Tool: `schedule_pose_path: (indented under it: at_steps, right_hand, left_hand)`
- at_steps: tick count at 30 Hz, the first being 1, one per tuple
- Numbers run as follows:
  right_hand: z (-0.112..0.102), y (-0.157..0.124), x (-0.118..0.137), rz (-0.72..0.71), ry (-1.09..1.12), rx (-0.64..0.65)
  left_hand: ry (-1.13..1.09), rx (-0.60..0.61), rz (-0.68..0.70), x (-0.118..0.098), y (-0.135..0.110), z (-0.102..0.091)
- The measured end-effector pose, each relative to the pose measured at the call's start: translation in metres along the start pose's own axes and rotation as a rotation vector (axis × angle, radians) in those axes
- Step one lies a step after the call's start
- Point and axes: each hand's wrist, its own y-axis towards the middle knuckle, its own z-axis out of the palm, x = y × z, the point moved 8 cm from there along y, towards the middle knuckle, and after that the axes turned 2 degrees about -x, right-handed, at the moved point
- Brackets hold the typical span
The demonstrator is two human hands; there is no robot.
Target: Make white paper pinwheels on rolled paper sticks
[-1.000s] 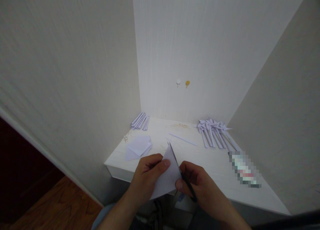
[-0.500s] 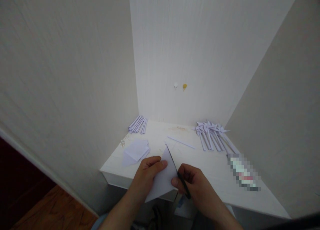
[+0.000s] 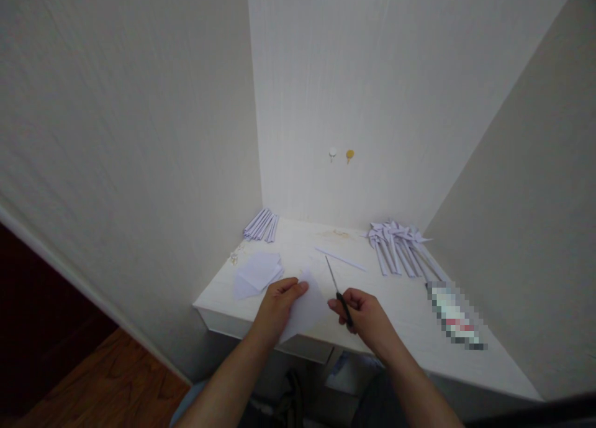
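Observation:
Pinched between thumb and fingers of my left hand [image 3: 279, 302] is a white sheet of paper [image 3: 305, 307], held over the front edge of the white desk [image 3: 395, 328]. My right hand [image 3: 361, 313] grips black-handled scissors [image 3: 342, 300], whose thin blades point up and away and look closed. A small gap separates the scissors from the paper's right edge. Beyond the blades a narrow paper strip [image 3: 339, 259] lies on the desk. Left of my left hand rests a stack of white paper sheets [image 3: 258, 271].
Rolled paper sticks [image 3: 261, 225] lie in the back left corner. Several paper pinwheels [image 3: 395, 245] are bunched at the back right, near a pixelated item [image 3: 456, 319]. Walls enclose three sides. Two small hooks [image 3: 349, 154] are on the back wall.
The scissors have come away from the paper's right edge, and my right hand has moved slightly right and up. My left hand still holds the paper. The view has shifted a little.

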Motion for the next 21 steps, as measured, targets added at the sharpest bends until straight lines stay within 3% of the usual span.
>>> schedule_pose_path:
  at_steps: [2,5,8,14,21]
  right_hand:
    - [-0.026,0.011,-0.021,0.044,-0.304,-0.127]
    - [-0.061,0.022,-0.053,0.119,-0.492,-0.239]
    - [-0.085,0.026,-0.075,0.167,-0.591,-0.272]
    - [-0.103,0.031,-0.090,0.206,-0.663,-0.230]
    - [-0.119,0.030,-0.077,0.141,-0.668,-0.300]
  left_hand:
    - [0.048,-0.011,0.055,0.000,0.003,-0.006]
    - [0.086,-0.038,0.101,0.002,0.007,-0.015]
    - [0.036,-0.046,0.112,0.003,0.008,-0.018]
    - [-0.172,0.015,0.059,-0.004,0.004,-0.012]
    - [-0.317,-0.023,0.068,-0.017,-0.006,-0.016]
